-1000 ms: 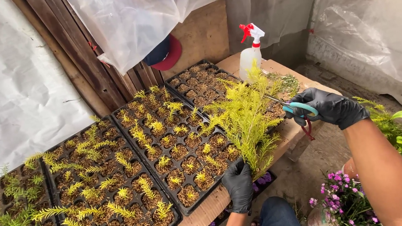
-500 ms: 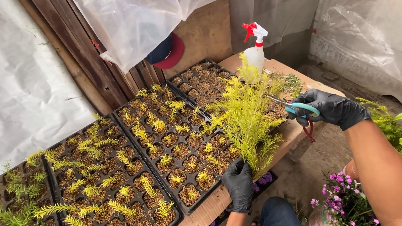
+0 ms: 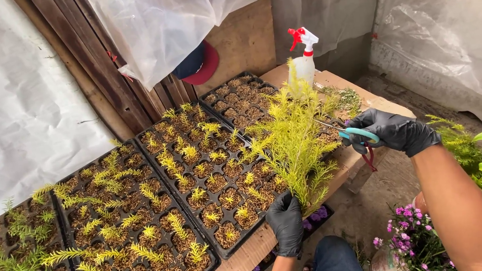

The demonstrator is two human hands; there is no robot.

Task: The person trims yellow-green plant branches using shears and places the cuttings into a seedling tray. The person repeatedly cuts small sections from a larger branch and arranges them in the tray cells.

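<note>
Centre frame: left hand (image 3: pixel 287 222) w/ fingers wrapped tight round the base of a yellow-green cutting bunch (image 3: pixel 296 142), held upright so tips fanned up toward the spray bottle (image 3: pixel 303 62); long axis near vertical. Right hand (image 3: pixel 392 130), fingers through the teal scissors (image 3: pixel 351 135), blades aimed left into foliage above the seedling trays (image 3: pixel 198 179).

The scissors' (image 3: pixel 357 136) blades vanish into the yellow-green sprigs (image 3: pixel 296 140), so where they bite cannot be seen. The stem ends are buried inside the left hand (image 3: pixel 286 223). The leftmost tray (image 3: pixel 16 268) runs off the frame, and the spray bottle's (image 3: pixel 303 62) base sits behind foliage.
</note>
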